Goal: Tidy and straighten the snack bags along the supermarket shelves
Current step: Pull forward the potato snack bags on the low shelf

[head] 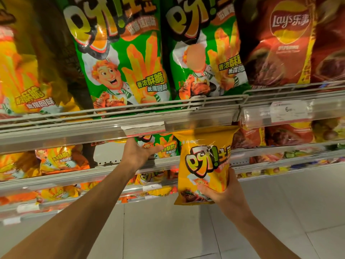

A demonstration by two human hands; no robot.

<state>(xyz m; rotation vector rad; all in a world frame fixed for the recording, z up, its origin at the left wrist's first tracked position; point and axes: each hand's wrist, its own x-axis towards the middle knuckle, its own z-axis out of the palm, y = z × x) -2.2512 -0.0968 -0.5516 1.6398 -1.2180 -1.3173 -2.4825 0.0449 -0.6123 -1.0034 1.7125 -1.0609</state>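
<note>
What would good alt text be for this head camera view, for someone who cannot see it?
A person's right hand grips a yellow snack bag by its lower part, held upright in front of supermarket shelves, while the left hand reaches under a shelf edge to a green snack bag. Above stand big green bags and red Lay's bags.

Taking the upper shelf rail as landmark: two tall snack bags stand side by side just behind it, with a Lay's bag to their right. Below the rail, the left hand reaches onto the next shelf down and touches a small bag there. To that hand's right and in front of the shelves, the right hand holds a loose bag upright, its top just under the rail.
</note>
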